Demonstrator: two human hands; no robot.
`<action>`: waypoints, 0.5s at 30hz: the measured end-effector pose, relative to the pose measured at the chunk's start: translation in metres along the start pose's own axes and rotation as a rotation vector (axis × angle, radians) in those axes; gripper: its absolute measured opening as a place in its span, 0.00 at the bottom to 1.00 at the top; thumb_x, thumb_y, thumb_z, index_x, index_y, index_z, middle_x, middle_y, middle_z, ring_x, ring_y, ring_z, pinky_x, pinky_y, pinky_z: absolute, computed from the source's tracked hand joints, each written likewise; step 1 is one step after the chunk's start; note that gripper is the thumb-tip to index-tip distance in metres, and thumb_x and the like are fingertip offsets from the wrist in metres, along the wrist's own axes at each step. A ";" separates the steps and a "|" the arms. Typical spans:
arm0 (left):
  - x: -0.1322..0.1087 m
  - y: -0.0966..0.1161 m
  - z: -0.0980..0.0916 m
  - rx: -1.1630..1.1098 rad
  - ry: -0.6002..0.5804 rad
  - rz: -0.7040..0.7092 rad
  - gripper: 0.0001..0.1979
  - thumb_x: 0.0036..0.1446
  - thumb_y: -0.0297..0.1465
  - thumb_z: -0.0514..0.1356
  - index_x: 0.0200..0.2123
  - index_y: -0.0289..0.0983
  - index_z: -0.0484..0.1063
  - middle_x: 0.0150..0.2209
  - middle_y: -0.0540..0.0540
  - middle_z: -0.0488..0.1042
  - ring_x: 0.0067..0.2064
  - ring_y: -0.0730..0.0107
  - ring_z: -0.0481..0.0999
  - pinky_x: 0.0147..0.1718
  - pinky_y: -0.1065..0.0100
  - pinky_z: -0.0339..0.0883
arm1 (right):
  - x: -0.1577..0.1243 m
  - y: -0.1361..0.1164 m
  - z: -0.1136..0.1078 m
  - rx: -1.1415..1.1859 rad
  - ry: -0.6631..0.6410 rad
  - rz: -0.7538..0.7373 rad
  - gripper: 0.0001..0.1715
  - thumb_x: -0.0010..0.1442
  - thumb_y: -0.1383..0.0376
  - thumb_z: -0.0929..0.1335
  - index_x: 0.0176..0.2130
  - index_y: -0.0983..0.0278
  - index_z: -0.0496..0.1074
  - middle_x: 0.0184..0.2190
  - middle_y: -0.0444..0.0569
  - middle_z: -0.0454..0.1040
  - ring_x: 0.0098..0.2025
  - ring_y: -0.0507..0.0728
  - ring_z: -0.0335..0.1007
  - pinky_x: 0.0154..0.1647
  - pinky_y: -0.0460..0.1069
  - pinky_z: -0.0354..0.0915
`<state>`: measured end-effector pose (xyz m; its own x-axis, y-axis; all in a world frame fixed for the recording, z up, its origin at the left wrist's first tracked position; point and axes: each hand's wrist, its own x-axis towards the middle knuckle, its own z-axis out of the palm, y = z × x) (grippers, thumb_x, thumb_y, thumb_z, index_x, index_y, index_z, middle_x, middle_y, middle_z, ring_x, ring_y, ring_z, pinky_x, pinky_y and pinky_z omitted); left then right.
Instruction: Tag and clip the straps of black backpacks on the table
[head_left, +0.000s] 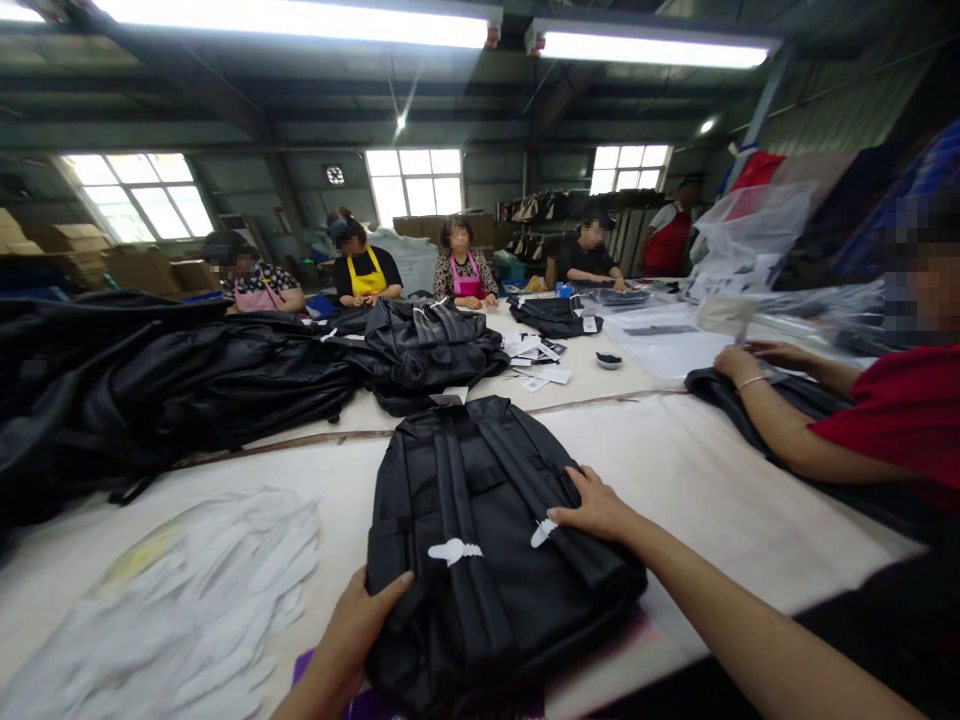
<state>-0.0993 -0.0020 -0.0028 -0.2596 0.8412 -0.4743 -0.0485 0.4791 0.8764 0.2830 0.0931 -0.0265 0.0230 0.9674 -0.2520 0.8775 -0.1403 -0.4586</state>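
A black backpack (499, 480) lies on the table in front of me, its shoulder straps facing up. White paper wraps (455, 550) sit on the two straps. At the lower left side of the backpack, my left hand (364, 615) grips the edge, thumb on top and the other fingers hidden. My right hand (600, 505) holds the right side, its thumb close to the white wrap (541, 532) on the right strap and its fingertips on the bag's edge. Just beyond the top of the backpack is a small tag (448, 397).
Black bags (172, 375) are heaped at the left, with another backpack (435, 345) ahead. A pile of white sheets (187, 600) lies front left. Tags (544, 375) and a small dish (608, 361) lie beyond. A co-worker's hands (739, 362) handle a black item at right; several people sit opposite.
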 end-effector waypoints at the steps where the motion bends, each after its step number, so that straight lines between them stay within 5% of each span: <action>1: -0.004 -0.002 0.000 -0.075 -0.054 -0.044 0.25 0.41 0.34 0.72 0.44 0.34 0.72 0.38 0.38 0.80 0.41 0.50 0.80 0.40 0.57 0.74 | -0.002 0.000 0.000 0.004 0.016 -0.002 0.68 0.41 0.35 0.69 0.68 0.67 0.47 0.68 0.66 0.39 0.66 0.75 0.44 0.63 0.62 0.49; 7: -0.024 -0.014 -0.001 -0.364 -0.311 -0.301 0.16 0.47 0.34 0.69 0.38 0.30 0.75 0.35 0.36 0.80 0.39 0.48 0.80 0.40 0.55 0.75 | -0.004 0.004 0.000 0.033 0.008 -0.003 0.70 0.41 0.35 0.68 0.68 0.68 0.45 0.68 0.66 0.39 0.67 0.72 0.43 0.64 0.59 0.49; 11: -0.030 -0.013 0.003 -0.438 -0.322 -0.385 0.14 0.47 0.31 0.68 0.37 0.30 0.75 0.35 0.36 0.80 0.43 0.46 0.79 0.43 0.55 0.74 | 0.000 0.005 0.000 0.051 -0.010 0.020 0.71 0.40 0.35 0.69 0.68 0.68 0.44 0.67 0.68 0.39 0.68 0.73 0.41 0.64 0.61 0.48; 15: -0.037 -0.013 0.003 -0.429 -0.281 -0.302 0.20 0.39 0.28 0.70 0.39 0.35 0.75 0.35 0.42 0.81 0.43 0.45 0.79 0.39 0.56 0.76 | 0.001 0.005 -0.004 0.086 -0.035 0.028 0.72 0.39 0.35 0.70 0.68 0.66 0.44 0.68 0.66 0.39 0.68 0.73 0.42 0.64 0.61 0.48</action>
<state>-0.0863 -0.0385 0.0036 0.0891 0.7453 -0.6607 -0.4812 0.6130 0.6266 0.2895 0.0940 -0.0258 0.0286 0.9551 -0.2950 0.8322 -0.1862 -0.5223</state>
